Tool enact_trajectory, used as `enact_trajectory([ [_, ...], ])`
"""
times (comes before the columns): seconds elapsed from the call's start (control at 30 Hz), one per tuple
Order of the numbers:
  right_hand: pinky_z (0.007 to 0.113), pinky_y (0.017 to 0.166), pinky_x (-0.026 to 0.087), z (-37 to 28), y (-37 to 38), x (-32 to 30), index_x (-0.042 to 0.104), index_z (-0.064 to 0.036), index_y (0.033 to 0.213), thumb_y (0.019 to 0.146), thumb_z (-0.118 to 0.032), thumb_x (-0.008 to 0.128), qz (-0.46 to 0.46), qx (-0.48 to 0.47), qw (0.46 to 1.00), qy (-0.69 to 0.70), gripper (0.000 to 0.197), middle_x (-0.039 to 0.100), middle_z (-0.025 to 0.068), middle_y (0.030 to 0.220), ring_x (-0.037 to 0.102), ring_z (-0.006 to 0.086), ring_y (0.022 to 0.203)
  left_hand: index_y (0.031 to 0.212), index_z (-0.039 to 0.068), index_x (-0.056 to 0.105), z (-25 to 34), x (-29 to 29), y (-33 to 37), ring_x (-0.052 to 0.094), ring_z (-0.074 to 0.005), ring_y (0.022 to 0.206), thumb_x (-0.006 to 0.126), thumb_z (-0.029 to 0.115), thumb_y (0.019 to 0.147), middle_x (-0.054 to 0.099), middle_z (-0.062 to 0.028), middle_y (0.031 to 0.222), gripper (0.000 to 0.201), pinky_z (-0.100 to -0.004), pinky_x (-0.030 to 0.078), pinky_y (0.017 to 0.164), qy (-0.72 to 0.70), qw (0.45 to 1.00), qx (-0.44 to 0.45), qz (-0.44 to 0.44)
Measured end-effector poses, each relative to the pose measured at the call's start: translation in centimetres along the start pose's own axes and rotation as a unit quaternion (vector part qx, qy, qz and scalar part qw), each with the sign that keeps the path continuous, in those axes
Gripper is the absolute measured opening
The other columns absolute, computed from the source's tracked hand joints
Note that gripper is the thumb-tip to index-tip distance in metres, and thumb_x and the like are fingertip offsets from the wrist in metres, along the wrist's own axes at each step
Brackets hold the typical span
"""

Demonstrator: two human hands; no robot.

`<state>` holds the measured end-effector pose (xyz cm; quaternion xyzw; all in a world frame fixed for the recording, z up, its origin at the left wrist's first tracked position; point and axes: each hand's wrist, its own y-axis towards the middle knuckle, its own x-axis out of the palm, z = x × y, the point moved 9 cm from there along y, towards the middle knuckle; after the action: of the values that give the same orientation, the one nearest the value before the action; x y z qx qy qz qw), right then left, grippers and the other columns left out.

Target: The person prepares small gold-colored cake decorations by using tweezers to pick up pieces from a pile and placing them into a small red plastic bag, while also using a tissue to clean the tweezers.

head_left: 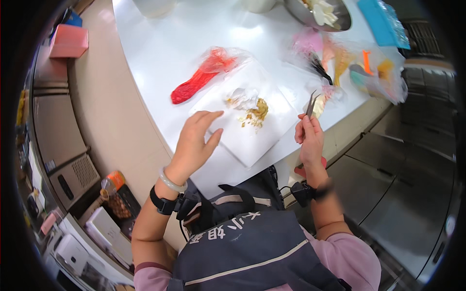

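My left hand hovers at the left edge of a white sheet or board, thumb and fingers apart, with nothing in it. In my right hand is a pair of dark metal tweezers, its tips pointing up and apart. On the white sheet lie a crumbly yellow-brown clump and a crumpled whitish piece beside it. Beyond my left hand rests a clear plastic bag with a bright red filling. A small pale-filled bag lies just behind the tweezers.
Several bags with coloured fillings lie at the table's right edge. A metal bowl with white pieces stands at the back right, next to a blue packet. Left, past the table's edge, are a pink bin and cluttered shelves. Steel cabinets stand right.
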<state>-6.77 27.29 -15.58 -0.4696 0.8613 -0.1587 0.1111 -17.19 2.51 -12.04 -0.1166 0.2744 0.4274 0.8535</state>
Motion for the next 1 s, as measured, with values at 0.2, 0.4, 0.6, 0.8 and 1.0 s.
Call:
enact_trajectory([
  [0.2,0.017,0.045,0.025,1.0,5.5,-2.4,0.051,-0.0019,0.093,0.094,-0.019,0.041,-0.073,-0.042,0.996,-0.037,0.02,0.042,-0.0027,0.06,0.032,0.0026,0.049,0.115,0.005,0.047,-1.1,3.9,4.7,0.052,-0.0243,0.089,0.064,0.004,0.073,0.05,-0.0119,0.106,0.046,-0.0316,0.043,0.076,0.047,0.994,-0.089,0.047],
  [0.4,0.017,0.048,0.029,3.7,6.9,-4.5,0.052,-0.0008,0.093,0.092,-0.014,0.044,-0.127,-0.034,0.989,-0.067,0.015,0.044,-0.0028,0.062,0.036,0.003,0.053,0.083,-0.001,0.054,-2.4,4.6,6.0,0.052,-0.0153,0.07,0.067,0.002,0.068,0.053,-0.0057,0.079,0.02,-0.0257,0.042,0.061,0.077,0.981,-0.124,0.125],
  [0.6,0.02,0.049,0.035,5.8,7.1,-5.5,0.053,0.0014,0.091,0.09,-0.009,0.048,-0.168,-0.181,0.961,-0.123,0.012,0.05,0.0002,0.064,0.045,0.0056,0.053,0.077,0.0,0.055,-4.5,4.2,4.0,0.051,-0.0112,0.059,0.065,-0.001,0.068,0.051,-0.0049,0.069,0.013,-0.0226,0.041,0.053,0.093,0.969,-0.155,0.169],
  [0.8,0.017,0.046,0.032,4.7,6.6,-5.6,0.053,0.001,0.092,0.092,-0.014,0.046,-0.205,-0.183,0.961,0.031,0.017,0.05,0.0008,0.064,0.04,0.0039,0.049,0.078,0.001,0.058,0.5,2.9,2.7,0.047,-0.0057,0.061,0.066,0.006,0.072,0.054,-0.0008,0.072,0.01,-0.0192,0.037,0.052,0.092,0.964,-0.1,0.227],
  [1.0,0.017,0.044,0.03,4.9,7.7,-7.4,0.055,0.002,0.099,0.093,-0.02,0.046,-0.236,-0.11,0.953,0.158,0.024,0.052,0.0007,0.065,0.037,0.0023,0.048,0.075,0.001,0.06,10.0,12.8,5.9,0.054,-0.0201,0.063,0.066,0.008,0.066,0.056,-0.0085,0.072,0.013,-0.03,0.043,0.056,0.194,0.968,0.039,0.154],
])
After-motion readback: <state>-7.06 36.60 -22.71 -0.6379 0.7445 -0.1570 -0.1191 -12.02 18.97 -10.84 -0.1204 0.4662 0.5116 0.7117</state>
